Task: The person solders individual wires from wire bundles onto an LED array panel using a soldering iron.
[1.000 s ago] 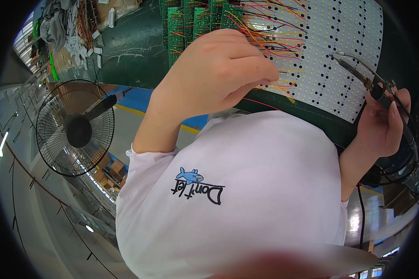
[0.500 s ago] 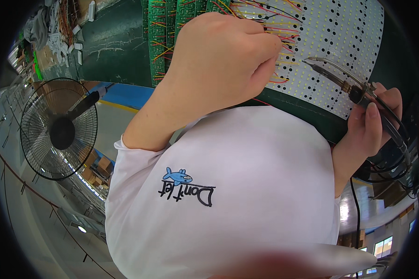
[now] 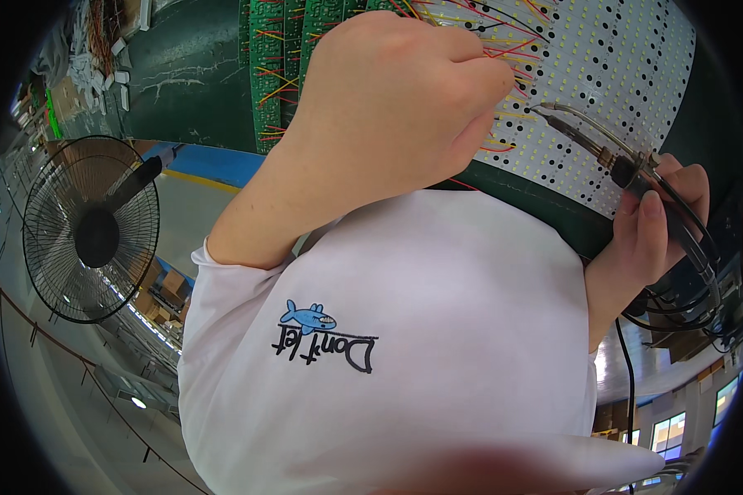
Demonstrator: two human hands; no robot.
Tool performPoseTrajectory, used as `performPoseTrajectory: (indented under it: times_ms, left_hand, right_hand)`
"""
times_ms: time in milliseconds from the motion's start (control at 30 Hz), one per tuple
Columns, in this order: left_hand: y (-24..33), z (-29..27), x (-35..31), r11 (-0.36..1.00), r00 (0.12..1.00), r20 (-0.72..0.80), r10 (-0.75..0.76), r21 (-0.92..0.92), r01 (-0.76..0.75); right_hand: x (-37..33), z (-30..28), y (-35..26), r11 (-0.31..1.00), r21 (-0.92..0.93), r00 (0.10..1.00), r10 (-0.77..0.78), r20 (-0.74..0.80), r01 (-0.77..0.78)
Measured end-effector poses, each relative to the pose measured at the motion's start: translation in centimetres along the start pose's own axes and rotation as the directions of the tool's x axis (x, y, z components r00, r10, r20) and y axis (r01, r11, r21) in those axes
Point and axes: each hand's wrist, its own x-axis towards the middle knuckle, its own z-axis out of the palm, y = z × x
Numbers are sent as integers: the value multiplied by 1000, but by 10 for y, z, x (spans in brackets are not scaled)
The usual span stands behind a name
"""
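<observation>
My left hand (image 3: 421, 91) is closed above the ends of thin red, yellow and black wires (image 3: 516, 56), its knuckles up; its fingertips and whatever they pinch are hidden below. Under these wires lies a white panel (image 3: 636, 70) dotted with small yellowish LEDs and round black holes. My right hand (image 3: 656, 219) grips a soldering iron (image 3: 582, 140) with a thin curved metal tube along it. The iron's tip points left, close to the wire ends right of my left hand. Green circuit boards (image 3: 268, 82) stand in a row left of the panel, wires sticking out of them.
The dark green tabletop (image 3: 190, 87) is scuffed. White connectors and bundled wires (image 3: 99, 62) lie at its far left. A black fan (image 3: 95, 235) stands off the table's left side. Black cables (image 3: 677, 309) hang below my right hand.
The whole view has shifted a little. The soldering iron's tip has come slightly left, closer to the wires and my left hand. My left hand stays closed over about the same spot.
</observation>
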Motion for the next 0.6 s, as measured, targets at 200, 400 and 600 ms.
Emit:
performPoseTrajectory:
  times_ms: [200, 400, 600]
  left_hand:
    - [-1, 2, -2, 1000, 1000, -28, 5, 14, -5]
    - [0, 0, 1, 1000, 1000, 8, 12, 20, -12]
    - [-2, -2, 2, 999, 999, 31, 32, 13, -32]
  right_hand:
    - [-1, 6, -2, 997, -76, 1000, -7, -19, 5]
    - [-1, 7, -3, 996, -85, 1000, -25, -13, 23]
    - [-1, 5, -3, 996, -84, 1000, -15, 8, 15]
